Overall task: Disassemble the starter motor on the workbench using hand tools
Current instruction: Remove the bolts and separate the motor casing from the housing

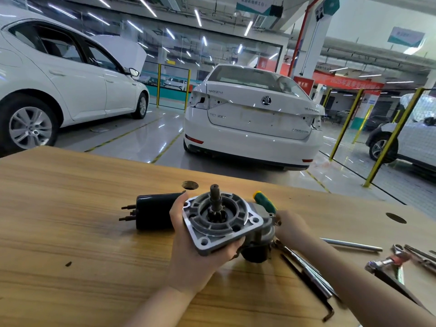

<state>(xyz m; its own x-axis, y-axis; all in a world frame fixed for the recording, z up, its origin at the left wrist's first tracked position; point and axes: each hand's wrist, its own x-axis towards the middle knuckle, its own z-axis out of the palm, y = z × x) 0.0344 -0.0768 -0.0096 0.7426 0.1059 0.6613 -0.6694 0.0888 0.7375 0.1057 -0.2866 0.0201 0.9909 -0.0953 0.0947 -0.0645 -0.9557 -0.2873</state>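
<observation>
The starter motor's grey aluminium drive-end housing (221, 223) faces me, its pinion shaft pointing up. My left hand (188, 253) grips it from the left and underneath, lifted just off the wooden workbench (70, 232). My right hand (290, 228) reaches in behind the housing's right side; its fingertips are hidden. A black cylindrical motor body (153, 212) with studs lies on the bench behind my left hand. A screwdriver with a green and yellow handle (264, 200) pokes out behind the housing.
Long through-bolts (351, 244), a dark hex key (309, 289), a ratchet and pliers (396, 260) lie on the bench at right. Round holes (190, 184) mark the benchtop. White cars (254, 114) stand on the shop floor beyond the far edge.
</observation>
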